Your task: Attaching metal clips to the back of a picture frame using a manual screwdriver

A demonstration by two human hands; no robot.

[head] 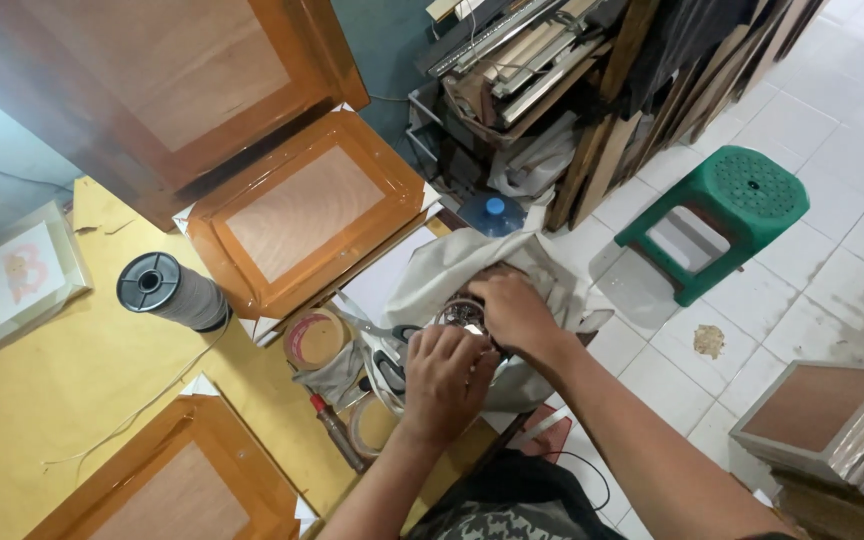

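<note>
Round tape roll (462, 316) flat between both hands.

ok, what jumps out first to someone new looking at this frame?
Both hands, the left hand and the right hand, meet over a small round shiny object on pale cloth at centre. Orange-taped wooden frames fill the yellow table to the left, and a green plastic stool stands on white tiles, upper right.

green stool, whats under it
Under the green stool, between its legs, only pale floor tile shows, seen through the side opening. The perforated seat covers the space directly beneath it, so anything lying there cannot be seen.
</note>
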